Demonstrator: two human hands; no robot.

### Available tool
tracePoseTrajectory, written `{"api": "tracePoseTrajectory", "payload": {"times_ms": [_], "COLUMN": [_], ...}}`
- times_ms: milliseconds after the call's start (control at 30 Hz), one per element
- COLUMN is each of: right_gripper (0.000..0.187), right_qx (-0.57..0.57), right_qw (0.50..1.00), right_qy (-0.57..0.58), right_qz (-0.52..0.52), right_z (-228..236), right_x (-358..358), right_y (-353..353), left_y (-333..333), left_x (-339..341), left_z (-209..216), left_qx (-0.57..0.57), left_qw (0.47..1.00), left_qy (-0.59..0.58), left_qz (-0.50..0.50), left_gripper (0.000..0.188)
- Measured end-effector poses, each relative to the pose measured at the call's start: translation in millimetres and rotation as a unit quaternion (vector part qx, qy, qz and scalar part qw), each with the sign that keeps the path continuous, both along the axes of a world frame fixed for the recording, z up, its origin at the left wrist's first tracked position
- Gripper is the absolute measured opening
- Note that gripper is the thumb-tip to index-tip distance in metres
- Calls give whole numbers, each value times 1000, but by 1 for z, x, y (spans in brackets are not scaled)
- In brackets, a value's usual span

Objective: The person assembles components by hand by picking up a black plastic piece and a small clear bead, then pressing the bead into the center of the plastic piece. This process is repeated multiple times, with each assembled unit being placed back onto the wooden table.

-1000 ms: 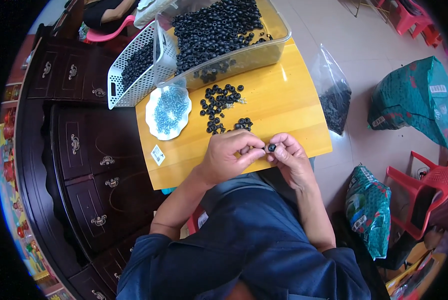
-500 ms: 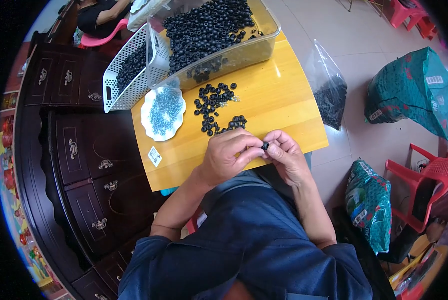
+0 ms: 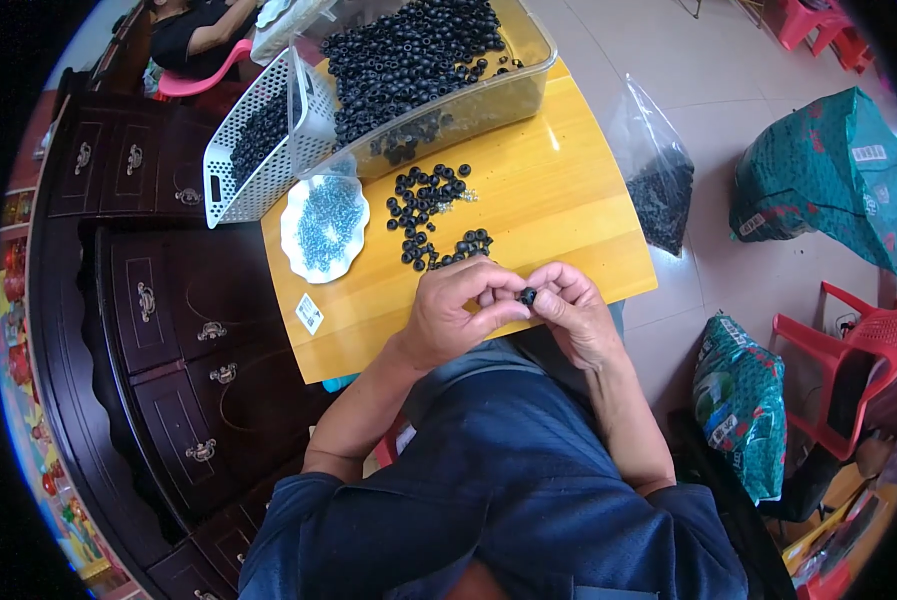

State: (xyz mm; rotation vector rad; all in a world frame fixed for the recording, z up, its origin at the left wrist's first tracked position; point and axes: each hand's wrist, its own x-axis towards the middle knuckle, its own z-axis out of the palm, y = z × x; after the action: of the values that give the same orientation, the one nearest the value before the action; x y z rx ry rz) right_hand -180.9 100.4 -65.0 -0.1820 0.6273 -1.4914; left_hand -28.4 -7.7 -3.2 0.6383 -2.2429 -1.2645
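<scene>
Over the near edge of the yellow wooden table, my left hand [image 3: 456, 312] and my right hand [image 3: 571, 316] meet at a small round black part [image 3: 527, 296]. Thumb and fingers of the right hand pinch it, while the left thumb and forefinger close on its other side. Just beyond my left hand lies a loose group of similar black ring-shaped parts [image 3: 418, 200], with a few tiny clear pieces [image 3: 458, 201] beside them. A white scalloped dish [image 3: 290, 240] of small clear bluish pieces sits to the left.
A clear plastic bin [image 3: 448, 125] full of black parts stands at the back, beside a white perforated basket [image 3: 223, 200] with more. Dark drawers [image 3: 168, 300] line the left. Right of the table are a clear bag [image 3: 658, 195], green sacks [image 3: 798, 175] and a red chair [image 3: 848, 350]. Another person [image 3: 193, 40] sits far left.
The black part has turned slightly between my fingertips, and the left thumb and forefinger have spread a little. The things on the table have stayed in place.
</scene>
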Motion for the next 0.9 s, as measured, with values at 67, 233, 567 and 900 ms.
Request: {"api": "tracePoseTrajectory", "payload": {"times_ms": [67, 233, 567, 900], "right_gripper": [15, 26, 32, 28], "right_qx": [-36, -66, -58, -19], "right_qw": [999, 998, 998, 997], "right_qy": [-8, 12, 1, 53], "right_qz": [15, 9, 36, 43], "right_z": [-1, 3, -5, -11], "right_x": [0, 1, 0, 3], "right_y": [0, -2, -1, 2], "left_y": [-1, -8, -7, -3], "left_x": [1, 2, 4, 6], "left_z": [2, 8, 3, -5], "left_qx": [32, 69, 43, 25], "left_qw": [999, 994, 994, 995], "left_qy": [-2, -24, -24, 32], "left_qz": [-17, -75, -98, -86], "left_gripper": [28, 35, 31, 18]}}
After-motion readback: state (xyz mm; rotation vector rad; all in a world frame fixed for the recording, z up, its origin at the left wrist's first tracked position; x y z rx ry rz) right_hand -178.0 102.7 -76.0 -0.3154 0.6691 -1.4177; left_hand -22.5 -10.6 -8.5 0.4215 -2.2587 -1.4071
